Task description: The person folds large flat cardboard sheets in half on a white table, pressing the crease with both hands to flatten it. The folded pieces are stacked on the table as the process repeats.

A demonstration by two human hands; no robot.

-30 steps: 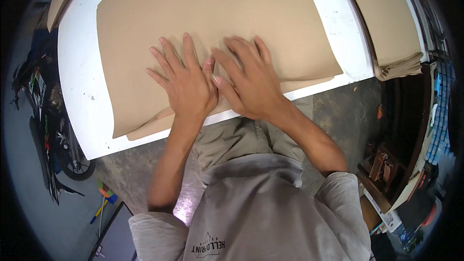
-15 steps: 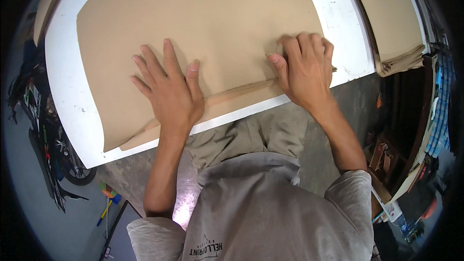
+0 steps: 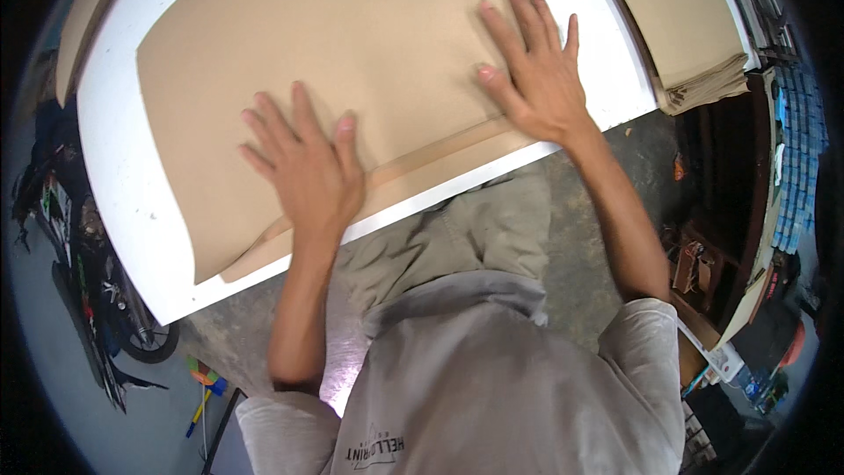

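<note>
A large sheet of brown kraft paper (image 3: 325, 26) covers much of a white tabletop (image 3: 114, 167). Its near edge curls up a little, and another brown layer (image 3: 448, 154) shows beneath it along the front of the table. My left hand (image 3: 312, 171) lies on the near part of the sheet with fingers spread. Over the sheet's right side my right hand (image 3: 541, 79) is stretched out, fingers apart, some reaching past the paper's edge over the white surface. Neither hand holds anything.
On the far right a stack of brown paper (image 3: 708, 84) rests on another surface. A bicycle-like wheel (image 3: 149, 343) and dark parts stand at the left. Brown items (image 3: 694, 264) sit on a dark shelf at the right, near a blue checked cloth (image 3: 798, 167).
My right hand has moved up and away from me, and its curled fingers are now spread out. My left hand stays in nearly the same place. The view has shifted slightly.
</note>
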